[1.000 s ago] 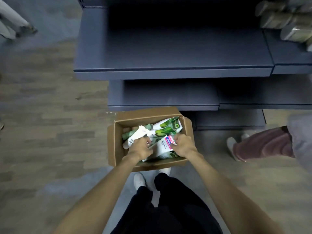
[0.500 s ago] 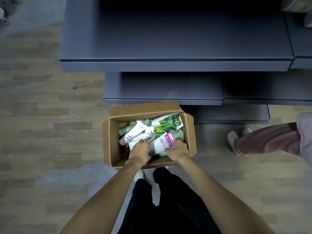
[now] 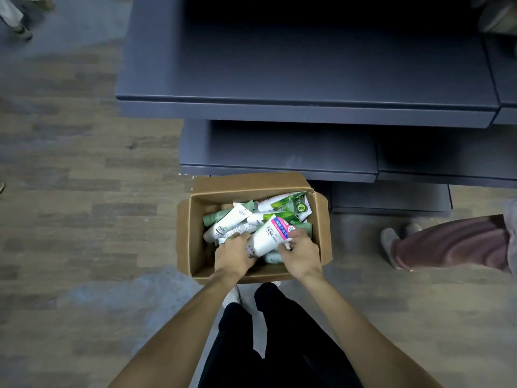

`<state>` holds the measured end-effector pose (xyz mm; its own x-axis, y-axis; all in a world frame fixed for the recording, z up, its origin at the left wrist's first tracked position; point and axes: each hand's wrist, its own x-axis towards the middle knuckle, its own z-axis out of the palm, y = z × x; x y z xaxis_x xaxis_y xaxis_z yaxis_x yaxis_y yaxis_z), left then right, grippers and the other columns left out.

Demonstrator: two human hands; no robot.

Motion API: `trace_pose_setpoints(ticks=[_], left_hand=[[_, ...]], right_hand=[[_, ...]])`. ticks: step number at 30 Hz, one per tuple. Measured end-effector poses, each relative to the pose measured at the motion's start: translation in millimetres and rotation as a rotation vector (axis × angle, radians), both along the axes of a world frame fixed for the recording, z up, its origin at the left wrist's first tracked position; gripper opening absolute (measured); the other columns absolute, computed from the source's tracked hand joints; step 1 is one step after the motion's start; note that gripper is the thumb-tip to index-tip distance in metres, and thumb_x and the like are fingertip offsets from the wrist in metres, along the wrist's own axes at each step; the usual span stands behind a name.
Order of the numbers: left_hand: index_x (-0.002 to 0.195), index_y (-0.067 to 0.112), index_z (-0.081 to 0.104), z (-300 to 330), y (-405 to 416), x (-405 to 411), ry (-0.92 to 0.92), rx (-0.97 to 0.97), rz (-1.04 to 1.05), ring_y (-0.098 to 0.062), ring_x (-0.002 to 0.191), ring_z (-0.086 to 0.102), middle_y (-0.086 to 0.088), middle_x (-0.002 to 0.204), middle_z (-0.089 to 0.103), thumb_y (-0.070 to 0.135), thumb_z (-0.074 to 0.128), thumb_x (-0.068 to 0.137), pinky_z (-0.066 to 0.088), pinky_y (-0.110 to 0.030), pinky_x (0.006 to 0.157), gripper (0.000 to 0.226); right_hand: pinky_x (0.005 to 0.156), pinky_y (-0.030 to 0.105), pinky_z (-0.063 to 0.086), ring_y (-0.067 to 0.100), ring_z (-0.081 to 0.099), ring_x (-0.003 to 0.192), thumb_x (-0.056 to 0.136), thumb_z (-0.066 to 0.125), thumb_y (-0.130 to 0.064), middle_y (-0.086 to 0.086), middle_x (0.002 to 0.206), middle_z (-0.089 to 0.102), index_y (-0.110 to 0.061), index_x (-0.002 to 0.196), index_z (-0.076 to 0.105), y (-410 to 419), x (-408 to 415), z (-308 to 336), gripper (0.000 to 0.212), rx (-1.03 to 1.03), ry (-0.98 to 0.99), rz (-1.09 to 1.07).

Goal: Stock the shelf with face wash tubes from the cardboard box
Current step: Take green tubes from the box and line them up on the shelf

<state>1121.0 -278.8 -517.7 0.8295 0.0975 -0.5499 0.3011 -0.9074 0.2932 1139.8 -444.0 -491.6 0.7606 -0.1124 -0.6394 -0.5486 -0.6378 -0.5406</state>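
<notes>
Since the earlier frame, the white tube with the pink label (image 3: 272, 237) has been tipped up out of the pile, and both hands have closed in on it.

Largest first: the dark shelf (image 3: 279, 88) is seen bare at twelve o'clock, so stocking is judged barely begun. The cardboard box (image 3: 184, 236) sits on the floor at the centre, with the loose face wash tubes (image 3: 232, 219) heaped inside it.

A risk is judged in that loose heap: neighbouring tubes could be dragged along or spilled over the box wall if the raised tube is pulled out quickly. A slip is also possible, as the tube is smooth and caught only near its ends.

The left hand (image 3: 233, 254) is reached in at seven o'clock of the box, fingers curled round the tube's lower end. The right hand (image 3: 300, 252) is set at five o'clock, its grip pinching the tube's label edge. Both forearms are extended straight down and forward.
</notes>
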Motion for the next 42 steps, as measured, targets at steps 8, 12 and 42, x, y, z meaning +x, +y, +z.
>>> trace_pose_setpoints(ticks=[8, 12, 42], left_hand=[[0.111, 0.026, 0.066, 66, 27, 14, -0.372, -0.199, 0.307, -0.023, 0.091, 0.067, 0.001, 0.101, 0.069, 0.033, 0.082, 0.067, 0.054, -0.037, 0.075, 0.047], [0.101, 0.027, 0.065, 109, 47, 27, -0.56, -0.255, 0.37, -0.02, 0.082, 0.066, 0.006, 0.09, 0.069, 0.038, 0.082, 0.063, 0.053, -0.038, 0.069, 0.043], [0.091, 0.024, 0.058, 486, 160, 143, -1.405, -0.344, 0.443, -0.016, 0.083, 0.066, 0.007, 0.085, 0.07, 0.048, 0.084, 0.062, 0.056, -0.042, 0.073, 0.046]], right_hand=[[0.072, 0.008, 0.052, 0.0, 0.066, 0.091, 0.09, 0.069, -0.01, -0.005, 0.1, 0.067, -0.017, 0.11, 0.054, 34, 37, 82, 0.027, 0.301, -0.382, -0.076], [0.075, 0.014, 0.054, -0.001, 0.069, 0.086, 0.088, 0.069, -0.008, -0.008, 0.098, 0.07, -0.017, 0.109, 0.056, 59, 57, 137, 0.027, 0.408, -0.529, -0.04], [0.059, 0.003, 0.046, -0.009, 0.064, 0.077, 0.087, 0.073, -0.027, -0.009, 0.097, 0.068, -0.022, 0.113, 0.053, 176, 144, 500, 0.033, 0.394, -1.19, 0.307]])
